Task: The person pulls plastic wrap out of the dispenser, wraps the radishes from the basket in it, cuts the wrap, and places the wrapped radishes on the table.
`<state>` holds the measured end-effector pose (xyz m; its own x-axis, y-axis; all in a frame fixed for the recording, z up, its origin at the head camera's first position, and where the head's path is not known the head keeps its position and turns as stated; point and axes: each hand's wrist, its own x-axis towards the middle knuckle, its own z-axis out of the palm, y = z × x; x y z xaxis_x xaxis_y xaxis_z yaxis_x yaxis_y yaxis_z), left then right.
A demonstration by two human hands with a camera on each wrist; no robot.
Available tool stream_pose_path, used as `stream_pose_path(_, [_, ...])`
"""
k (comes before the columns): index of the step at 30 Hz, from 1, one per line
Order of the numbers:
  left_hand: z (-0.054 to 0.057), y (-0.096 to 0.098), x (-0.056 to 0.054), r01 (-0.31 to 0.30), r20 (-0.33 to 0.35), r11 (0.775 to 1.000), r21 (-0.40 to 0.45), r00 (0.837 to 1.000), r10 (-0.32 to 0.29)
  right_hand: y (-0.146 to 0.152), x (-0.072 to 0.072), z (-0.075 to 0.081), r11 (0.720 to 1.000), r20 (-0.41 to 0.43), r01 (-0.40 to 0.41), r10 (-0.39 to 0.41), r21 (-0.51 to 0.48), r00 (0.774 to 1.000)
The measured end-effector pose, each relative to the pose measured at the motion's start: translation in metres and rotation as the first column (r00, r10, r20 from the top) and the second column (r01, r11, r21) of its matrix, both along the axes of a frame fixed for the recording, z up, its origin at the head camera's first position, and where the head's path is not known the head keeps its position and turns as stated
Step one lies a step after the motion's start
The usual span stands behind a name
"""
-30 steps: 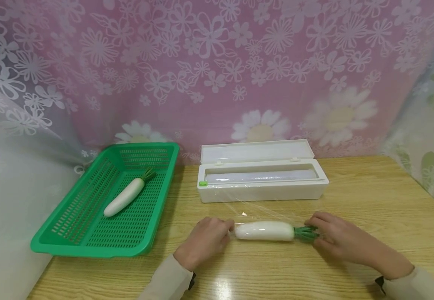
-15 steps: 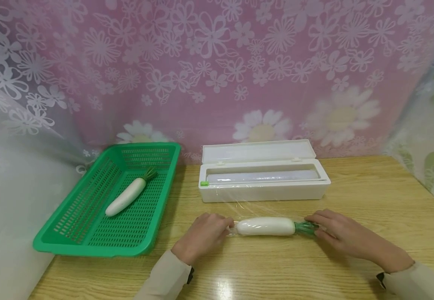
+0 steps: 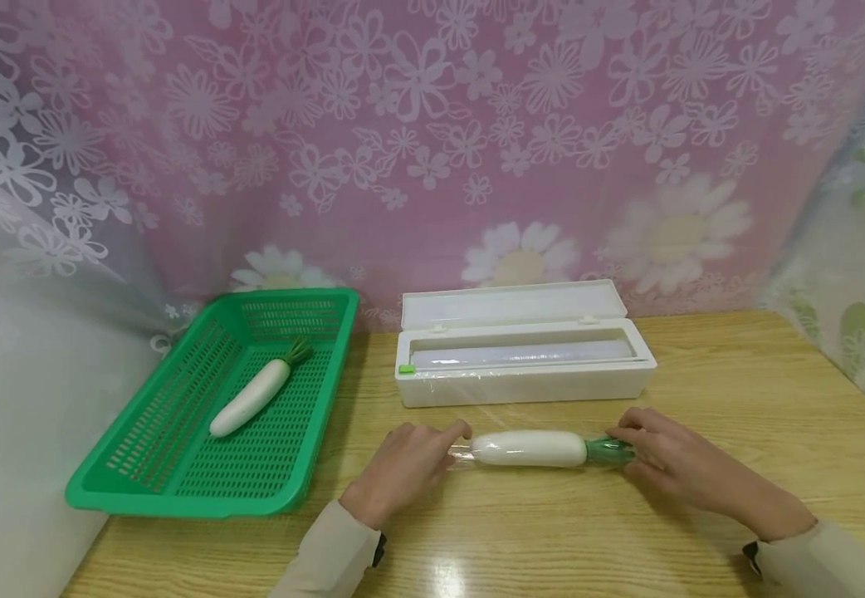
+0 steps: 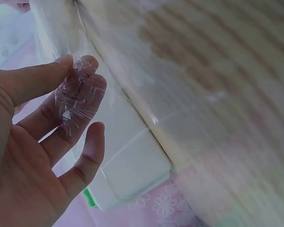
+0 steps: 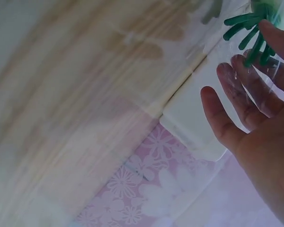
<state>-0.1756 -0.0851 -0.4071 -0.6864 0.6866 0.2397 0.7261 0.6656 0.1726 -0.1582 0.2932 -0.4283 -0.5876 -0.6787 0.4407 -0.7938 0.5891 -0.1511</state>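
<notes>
A white radish (image 3: 530, 448) with green stems (image 3: 609, 451) lies crosswise on the table, wrapped in clear plastic wrap (image 3: 462, 453). At its left end my left hand (image 3: 406, 465) pinches the loose wrap; the left wrist view shows crumpled film (image 4: 75, 101) between thumb and fingers. My right hand (image 3: 675, 461) holds the wrap at the stem end. In the right wrist view the thumb is against the stems (image 5: 255, 38) and film covers some fingertips. Behind the radish stands a white wrap dispenser (image 3: 525, 386), lid up, with film stretching from its front.
A green basket (image 3: 301, 490) at the left holds a second white radish (image 3: 251, 399). Inside the dispenser lies the roll of wrap (image 3: 518, 355), and a small green slider (image 3: 406, 369) sits on its front left edge. A pink floral curtain (image 3: 403, 149) hangs behind the wooden table (image 3: 552, 540).
The wrapped radish and both hands have moved slightly away from me, toward the dispenser. The stretch of film between them has become shorter. The left index finger is now raised a little.
</notes>
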Motion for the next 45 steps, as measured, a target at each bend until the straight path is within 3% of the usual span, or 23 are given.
stream_pose_path(7, [-0.001, -0.002, -0.001, -0.013, -0.015, 1.0, -0.024, 1.0, 0.013, -0.001, -0.001, 0.001, 0.998, 0.008, 0.055, -0.056, 0.01, 0.998])
stream_pose_path(14, [0.0, -0.001, -0.003, 0.001, 0.019, 1.0, 0.013, 1.0, -0.001, -0.001, -0.002, 0.006, 0.994, 0.034, 0.089, -0.091, 0.062, 0.995])
stream_pose_path(20, [0.001, 0.001, -0.005, 0.013, -0.019, 1.0, -0.017, 1.0, -0.014, -0.004, -0.003, 0.006, 0.983, -0.077, 0.106, -0.096, 0.151, 0.992])
stream_pose_path(25, [0.003, 0.003, -0.008, -0.007, -0.072, 0.999, -0.039, 0.997, 0.005, -0.005, -0.007, 0.004, 0.995, -0.156, 0.026, -0.011, 0.098, 0.988])
stream_pose_path(29, [0.002, 0.005, -0.011, -0.036, -0.085, 0.999, -0.041, 0.996, 0.032, -0.005, -0.01, 0.003, 0.999, -0.088, 0.009, -0.006, 0.034, 0.996])
stream_pose_path(38, [0.0, 0.009, -0.019, -0.12, -0.13, 0.986, -0.113, 0.986, 0.105, -0.003, -0.017, 0.004, 0.996, 0.047, 0.09, -0.089, -0.017, 0.995])
stream_pose_path(45, [0.001, 0.011, -0.019, -0.139, -0.106, 0.983, -0.117, 0.986, 0.126, -0.005, -0.018, 0.007, 0.993, 0.022, 0.095, -0.097, 0.066, 0.995])
